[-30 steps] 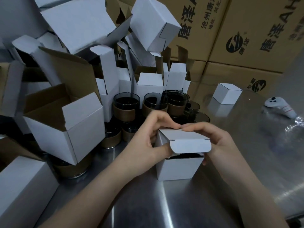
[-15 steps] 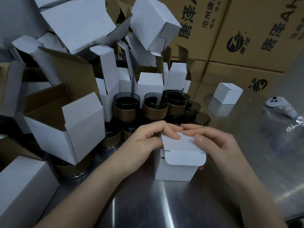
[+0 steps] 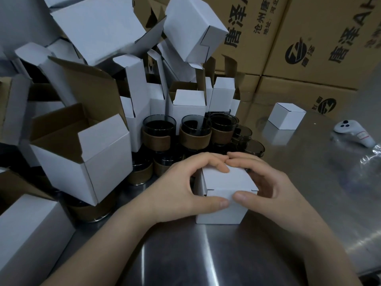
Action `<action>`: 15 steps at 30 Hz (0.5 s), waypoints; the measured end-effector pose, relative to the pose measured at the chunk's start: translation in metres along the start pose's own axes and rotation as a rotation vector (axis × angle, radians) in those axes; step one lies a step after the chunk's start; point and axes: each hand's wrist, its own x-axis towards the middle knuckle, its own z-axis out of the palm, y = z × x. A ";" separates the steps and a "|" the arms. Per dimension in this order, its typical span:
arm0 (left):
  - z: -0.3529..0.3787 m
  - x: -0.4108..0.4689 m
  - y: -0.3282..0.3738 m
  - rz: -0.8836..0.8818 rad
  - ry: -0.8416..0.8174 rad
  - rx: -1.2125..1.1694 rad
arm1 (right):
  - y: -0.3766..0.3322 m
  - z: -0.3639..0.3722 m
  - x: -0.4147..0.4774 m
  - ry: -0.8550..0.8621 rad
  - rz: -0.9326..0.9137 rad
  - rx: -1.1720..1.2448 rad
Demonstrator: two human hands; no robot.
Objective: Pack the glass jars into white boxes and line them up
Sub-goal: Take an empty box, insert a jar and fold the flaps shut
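Near the front edge of the desk [image 3: 206,254], my left grip [image 3: 181,188] and right grip [image 3: 274,188] clasp the white box [image 3: 218,215]; lid [image 3: 226,178] just tucked, line-up next.

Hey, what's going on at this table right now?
A person is boxing glass jars. The left hand and right hand both grip a small white box on the steel table, thumbs pressing its lid flap shut. Unpacked ones stand behind it among open boxes; one closed box sits further right.
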 end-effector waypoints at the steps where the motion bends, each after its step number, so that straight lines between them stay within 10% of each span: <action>1: 0.000 0.000 -0.001 0.008 0.018 -0.006 | 0.001 0.000 0.000 -0.008 -0.019 0.005; 15: -0.001 0.003 0.000 0.014 0.012 -0.029 | 0.000 0.003 0.006 -0.027 -0.096 0.006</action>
